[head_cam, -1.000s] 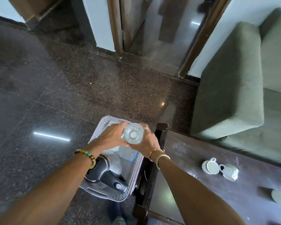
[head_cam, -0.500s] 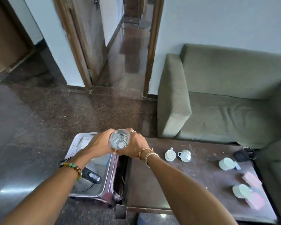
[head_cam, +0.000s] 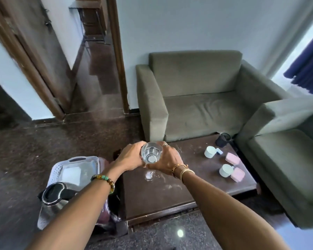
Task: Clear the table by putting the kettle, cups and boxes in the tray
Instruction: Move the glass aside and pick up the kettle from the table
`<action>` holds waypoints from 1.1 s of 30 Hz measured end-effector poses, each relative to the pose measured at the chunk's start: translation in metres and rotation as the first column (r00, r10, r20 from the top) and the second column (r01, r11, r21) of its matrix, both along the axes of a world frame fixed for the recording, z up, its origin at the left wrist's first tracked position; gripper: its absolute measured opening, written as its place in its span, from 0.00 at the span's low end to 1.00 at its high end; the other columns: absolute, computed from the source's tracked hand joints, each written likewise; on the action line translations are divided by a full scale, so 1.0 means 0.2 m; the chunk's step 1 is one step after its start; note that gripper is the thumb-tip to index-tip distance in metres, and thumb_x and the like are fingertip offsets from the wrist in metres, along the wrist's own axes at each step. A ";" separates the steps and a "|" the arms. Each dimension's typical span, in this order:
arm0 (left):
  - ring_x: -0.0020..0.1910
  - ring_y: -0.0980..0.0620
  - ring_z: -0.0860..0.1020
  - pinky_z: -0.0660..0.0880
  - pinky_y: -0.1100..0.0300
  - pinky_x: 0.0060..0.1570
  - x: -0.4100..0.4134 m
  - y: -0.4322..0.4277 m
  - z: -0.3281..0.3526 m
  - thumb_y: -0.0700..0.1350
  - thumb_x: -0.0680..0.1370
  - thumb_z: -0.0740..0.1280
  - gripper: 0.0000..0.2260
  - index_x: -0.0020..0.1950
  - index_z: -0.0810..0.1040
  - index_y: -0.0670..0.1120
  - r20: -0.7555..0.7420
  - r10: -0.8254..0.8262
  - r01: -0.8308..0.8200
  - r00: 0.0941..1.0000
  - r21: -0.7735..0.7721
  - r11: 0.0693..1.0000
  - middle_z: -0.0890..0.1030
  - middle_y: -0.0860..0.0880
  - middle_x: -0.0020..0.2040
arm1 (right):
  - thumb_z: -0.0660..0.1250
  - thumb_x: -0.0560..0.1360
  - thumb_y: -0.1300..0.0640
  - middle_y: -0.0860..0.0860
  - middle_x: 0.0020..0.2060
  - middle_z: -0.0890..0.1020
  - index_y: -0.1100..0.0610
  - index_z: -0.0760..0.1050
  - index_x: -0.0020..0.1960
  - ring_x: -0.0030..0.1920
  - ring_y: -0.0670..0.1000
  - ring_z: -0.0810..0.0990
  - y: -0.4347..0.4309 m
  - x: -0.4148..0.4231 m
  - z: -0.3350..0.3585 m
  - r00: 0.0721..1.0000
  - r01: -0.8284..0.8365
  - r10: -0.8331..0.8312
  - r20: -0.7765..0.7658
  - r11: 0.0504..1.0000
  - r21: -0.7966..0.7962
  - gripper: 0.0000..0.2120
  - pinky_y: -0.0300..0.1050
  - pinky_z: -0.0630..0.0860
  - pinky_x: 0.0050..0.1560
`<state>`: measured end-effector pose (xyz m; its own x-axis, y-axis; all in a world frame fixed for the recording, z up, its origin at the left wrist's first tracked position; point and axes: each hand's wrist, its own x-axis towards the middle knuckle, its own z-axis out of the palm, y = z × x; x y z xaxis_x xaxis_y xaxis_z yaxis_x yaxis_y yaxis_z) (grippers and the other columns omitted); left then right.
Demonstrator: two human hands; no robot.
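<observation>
Since a second ago we have carried the glass point(head_cam: 150, 154) from over the tray point(head_cam: 83, 160) to above the tabletop point(head_cam: 157, 197). Left hand point(head_cam: 129, 156) and right hand point(head_cam: 167, 159) both wrap closed around it. Kettle point(head_cam: 53, 197) sits in tray; cups point(head_cam: 210, 151) and pink boxes point(head_cam: 232, 158) lie on the tabletop's right.

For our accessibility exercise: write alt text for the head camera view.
Both hands, left hand and right hand, hold a clear glass above a dark table bearing white cups and pink boxes; a kettle sits in the tray.
</observation>
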<state>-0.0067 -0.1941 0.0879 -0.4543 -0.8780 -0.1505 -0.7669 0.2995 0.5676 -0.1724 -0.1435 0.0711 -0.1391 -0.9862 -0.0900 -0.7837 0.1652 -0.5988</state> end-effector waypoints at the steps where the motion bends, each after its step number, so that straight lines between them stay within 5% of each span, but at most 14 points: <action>1: 0.49 0.48 0.83 0.79 0.53 0.45 -0.06 0.01 0.00 0.47 0.60 0.77 0.28 0.59 0.76 0.54 -0.003 -0.013 0.013 1.000 -0.009 1.000 0.85 0.51 0.50 | 0.73 0.49 0.30 0.46 0.50 0.83 0.44 0.70 0.60 0.50 0.52 0.82 0.03 -0.05 0.00 1.000 0.022 -0.022 -0.004 1.000 -0.006 0.43 0.43 0.76 0.46; 8: 0.50 0.47 0.82 0.78 0.55 0.46 -0.71 0.15 -0.05 0.48 0.62 0.77 0.26 0.58 0.76 0.54 0.024 -0.137 0.138 0.990 -0.019 0.990 0.84 0.50 0.52 | 0.72 0.47 0.29 0.48 0.52 0.84 0.46 0.69 0.62 0.51 0.53 0.82 0.27 -0.64 -0.04 0.985 0.173 -0.173 0.025 0.985 0.005 0.47 0.45 0.79 0.49; 17: 0.51 0.45 0.80 0.71 0.58 0.38 -1.44 0.34 -0.27 0.47 0.67 0.73 0.19 0.56 0.74 0.52 0.110 -0.190 0.183 0.976 0.077 0.980 0.82 0.48 0.50 | 0.74 0.49 0.31 0.45 0.49 0.83 0.43 0.70 0.57 0.48 0.50 0.83 0.50 -1.29 -0.26 0.970 0.240 -0.242 0.005 0.967 0.085 0.40 0.44 0.78 0.46; 33: 0.48 0.51 0.82 0.79 0.56 0.45 -1.68 0.02 -0.67 0.44 0.67 0.72 0.15 0.54 0.79 0.52 -0.026 -0.046 0.051 0.999 0.233 0.971 0.85 0.52 0.48 | 0.73 0.50 0.33 0.43 0.49 0.80 0.44 0.69 0.56 0.47 0.47 0.81 0.18 -1.50 -0.58 0.971 0.226 -0.238 0.031 0.950 0.214 0.37 0.44 0.79 0.47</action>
<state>-0.3421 -0.1891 -0.0463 -0.5006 -0.7962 -0.3397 -0.7426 0.1933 0.6413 -0.4734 -0.1083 -0.0457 -0.3507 -0.8860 -0.3034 -0.6750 0.4637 -0.5739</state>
